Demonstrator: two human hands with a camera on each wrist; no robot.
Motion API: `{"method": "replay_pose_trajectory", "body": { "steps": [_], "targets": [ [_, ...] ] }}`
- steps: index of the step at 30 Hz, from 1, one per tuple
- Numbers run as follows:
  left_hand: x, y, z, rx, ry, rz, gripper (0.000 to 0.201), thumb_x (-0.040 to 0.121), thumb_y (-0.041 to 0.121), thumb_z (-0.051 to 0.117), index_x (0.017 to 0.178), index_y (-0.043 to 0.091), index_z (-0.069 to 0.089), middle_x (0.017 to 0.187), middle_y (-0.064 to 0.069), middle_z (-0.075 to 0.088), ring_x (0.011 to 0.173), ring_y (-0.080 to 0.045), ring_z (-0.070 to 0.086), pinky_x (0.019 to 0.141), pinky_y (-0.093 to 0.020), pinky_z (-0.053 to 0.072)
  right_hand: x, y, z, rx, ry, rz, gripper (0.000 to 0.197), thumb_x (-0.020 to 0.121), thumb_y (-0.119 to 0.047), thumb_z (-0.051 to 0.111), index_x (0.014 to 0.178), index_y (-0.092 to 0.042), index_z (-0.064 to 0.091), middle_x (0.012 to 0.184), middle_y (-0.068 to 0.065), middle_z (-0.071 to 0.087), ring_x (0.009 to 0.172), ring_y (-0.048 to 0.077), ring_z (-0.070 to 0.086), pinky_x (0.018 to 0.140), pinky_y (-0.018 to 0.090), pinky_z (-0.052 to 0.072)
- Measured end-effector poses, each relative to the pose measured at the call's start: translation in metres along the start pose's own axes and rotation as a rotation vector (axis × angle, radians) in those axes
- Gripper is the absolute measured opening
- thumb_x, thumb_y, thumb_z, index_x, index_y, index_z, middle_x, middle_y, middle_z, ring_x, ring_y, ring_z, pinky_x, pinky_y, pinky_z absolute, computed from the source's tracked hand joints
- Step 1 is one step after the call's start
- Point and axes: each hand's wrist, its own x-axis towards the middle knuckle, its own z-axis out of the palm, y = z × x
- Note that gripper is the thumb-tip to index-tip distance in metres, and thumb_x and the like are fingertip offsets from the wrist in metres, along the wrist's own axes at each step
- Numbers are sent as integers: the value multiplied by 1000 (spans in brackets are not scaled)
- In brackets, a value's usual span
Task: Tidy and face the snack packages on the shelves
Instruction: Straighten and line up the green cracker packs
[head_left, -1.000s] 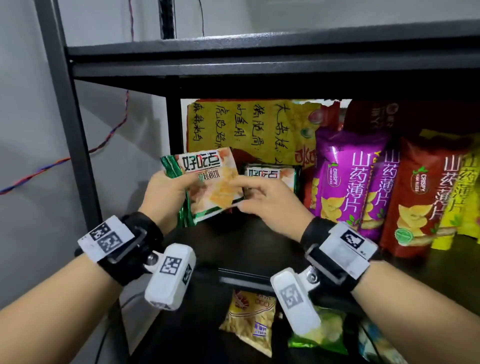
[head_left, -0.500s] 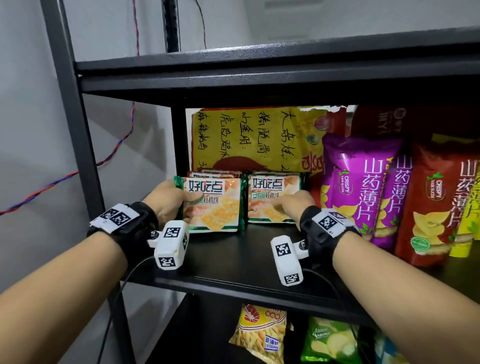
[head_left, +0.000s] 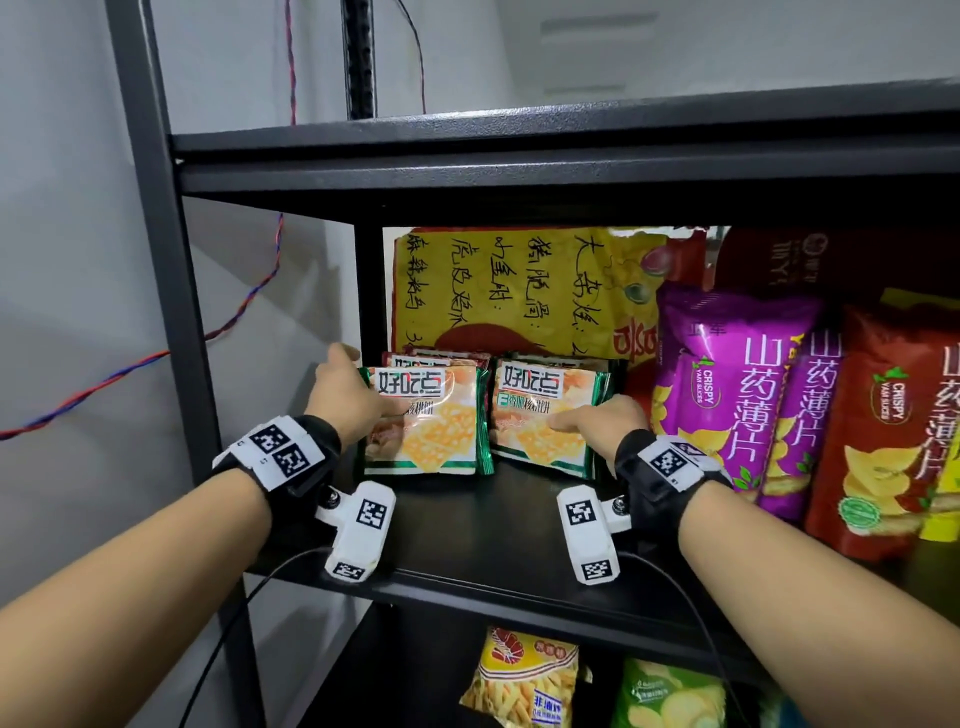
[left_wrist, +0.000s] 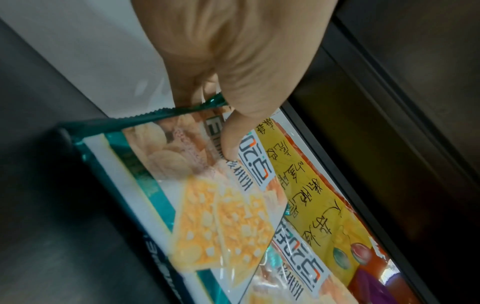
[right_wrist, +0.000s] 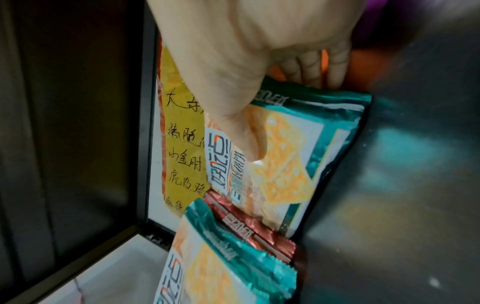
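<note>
Two green-edged cracker packs stand side by side at the far left of the middle shelf (head_left: 467, 525), printed fronts facing out: left pack (head_left: 423, 421) w/ left hand (head_left: 345, 402) pinching its left edge, thumb on the front and fingers behind, and right pack (head_left: 545, 415) w/ right hand (head_left: 597, 418) gripping its right edge the same way, prob. to keep both upright and square while lining them up. A red pack (right_wrist: 249, 224) sits just behind them, so they likely serve as the front facing. Yellow handwritten bag (head_left: 498, 286) leans at the back; purple yam-slice bags (head_left: 727, 384) stand right.
</note>
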Motion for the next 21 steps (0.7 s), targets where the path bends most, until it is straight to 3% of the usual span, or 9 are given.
{"method": "replay_pose_trajectory", "body": {
  "steps": [2,6,9,10,12,13,15,18,21],
  "targets": [
    [-3,3,-1,65,4,23,90,67,14,94,137,9,38,131,-15,47,100,-24,56,82,-28,46,-6,-6,0,-17,-14,-56,51,68,-22,89,104,2,61,99,12,64,91,29,61,74,33,46],
    [-14,12,-6,111,-3,49,95,68,23,93,141,9,36,138,-17,41,117,-31,53,100,-37,43,-28,-29,-14,-148,25,-242,38,68,-26,85,78,-8,53,78,7,58,64,21,53,52,29,39],
    [-26,22,-12,180,31,114,99,68,41,91,144,12,35,145,-14,38,132,-34,44,114,-51,36,-49,-45,-31,-243,47,-390,38,66,-29,79,90,-6,61,90,10,68,77,26,63,64,34,53],
    [-32,26,-13,148,37,152,99,68,44,90,144,14,35,146,-12,38,134,-31,42,114,-50,35,-56,-48,-38,-233,54,-439,38,66,-28,78,93,-7,63,91,9,69,80,26,66,68,36,56],
    [-46,36,-12,1,13,231,95,69,45,88,144,17,37,142,-2,38,132,-21,42,110,-36,36,-72,-49,-50,-159,50,-540,31,67,-23,81,90,-11,65,83,4,70,74,14,67,62,30,57],
    [-55,42,-10,-70,-17,259,91,70,46,86,143,19,39,137,4,40,128,-14,43,105,-30,36,-79,-48,-56,-117,18,-570,28,68,-20,83,89,-14,65,80,-1,71,70,6,67,60,24,55],
    [-72,50,-3,-183,-123,272,82,67,52,84,134,22,47,131,10,50,119,-9,51,98,-24,39,-88,-41,-64,8,-143,-573,28,71,-12,85,94,-21,70,87,-4,76,78,6,71,67,21,58],
    [-91,50,11,-382,-373,226,62,63,56,79,112,21,64,110,4,74,106,-16,70,94,-30,54,-95,-19,-66,219,-399,-494,41,75,7,78,103,-22,70,96,-4,78,89,14,75,72,25,60],
    [-108,38,27,-522,-522,166,50,65,60,84,103,28,75,110,5,77,106,-14,72,101,-43,51,-98,1,-61,292,-434,-412,47,72,13,76,110,-13,66,99,3,78,93,20,74,71,26,59]
  ]
}}
